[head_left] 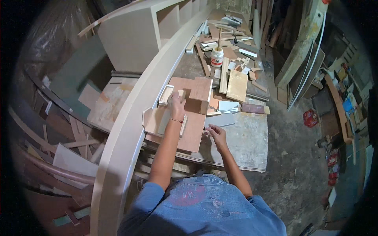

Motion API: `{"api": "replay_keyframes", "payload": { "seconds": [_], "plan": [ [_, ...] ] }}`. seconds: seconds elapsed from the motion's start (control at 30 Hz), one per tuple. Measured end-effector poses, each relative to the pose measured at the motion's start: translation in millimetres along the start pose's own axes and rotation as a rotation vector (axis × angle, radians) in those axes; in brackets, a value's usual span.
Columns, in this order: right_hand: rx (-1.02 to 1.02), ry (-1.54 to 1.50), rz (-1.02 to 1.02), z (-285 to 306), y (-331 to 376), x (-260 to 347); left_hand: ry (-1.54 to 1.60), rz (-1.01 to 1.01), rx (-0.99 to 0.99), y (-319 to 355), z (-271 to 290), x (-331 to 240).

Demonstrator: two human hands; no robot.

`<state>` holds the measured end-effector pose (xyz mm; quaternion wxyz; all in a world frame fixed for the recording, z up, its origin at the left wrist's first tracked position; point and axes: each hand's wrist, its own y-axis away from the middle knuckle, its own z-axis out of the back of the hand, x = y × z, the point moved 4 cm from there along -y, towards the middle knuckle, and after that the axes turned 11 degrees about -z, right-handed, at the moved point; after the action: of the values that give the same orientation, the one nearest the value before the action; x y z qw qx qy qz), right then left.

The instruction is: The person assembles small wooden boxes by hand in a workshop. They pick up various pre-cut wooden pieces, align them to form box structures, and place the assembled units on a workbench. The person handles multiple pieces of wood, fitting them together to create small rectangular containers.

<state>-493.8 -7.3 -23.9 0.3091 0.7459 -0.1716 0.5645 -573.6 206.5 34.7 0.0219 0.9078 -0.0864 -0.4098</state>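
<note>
A reddish plywood panel [193,137] lies on the workbench, with small wood strips and blocks on it. My left hand [177,107] is over the panel, its fingers curled down against a small wooden block [182,93]; its fingertips are partly hidden. Close by on the left stands a pale wooden strip [165,95], and another short strip [183,126] is beside my wrist. A raised plywood piece [201,89] sits at the panel's far right. Just off the panel's right edge, my right hand [216,135] has its fingers bent together; whatever is between them is too small to make out.
A long curved pale board [134,102] runs along the left, beside a large cabinet [130,39]. Wood offcuts [237,85] and a white jar [217,57] with a stick in it crowd the bench's far part. A post [301,43] stands at the right.
</note>
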Motion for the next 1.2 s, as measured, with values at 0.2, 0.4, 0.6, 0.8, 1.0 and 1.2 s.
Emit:
{"api": "replay_keyframes", "payload": {
  "seconds": [0.2,0.4,0.6,0.8,1.0,1.2],
  "plan": [
    [-0.016,-0.033,-0.067,8,31,-26,-0.179,-0.344,0.476,121,-4,-28],
    [-0.075,0.057,-0.121,44,54,-65,-0.558,0.085,0.924,213,42,51],
    [-0.097,0.073,-0.190,71,78,-70,-0.646,0.136,0.997,232,39,68],
    [-0.087,0.056,-0.100,120,112,-71,-0.632,0.068,0.910,281,26,111],
    [-0.161,-0.133,-0.139,212,175,-43,-0.579,0.144,0.909,375,-15,179],
    [-0.363,-0.083,-0.058,350,235,-47,-0.477,0.049,1.011,501,-60,258]
  ]
}}
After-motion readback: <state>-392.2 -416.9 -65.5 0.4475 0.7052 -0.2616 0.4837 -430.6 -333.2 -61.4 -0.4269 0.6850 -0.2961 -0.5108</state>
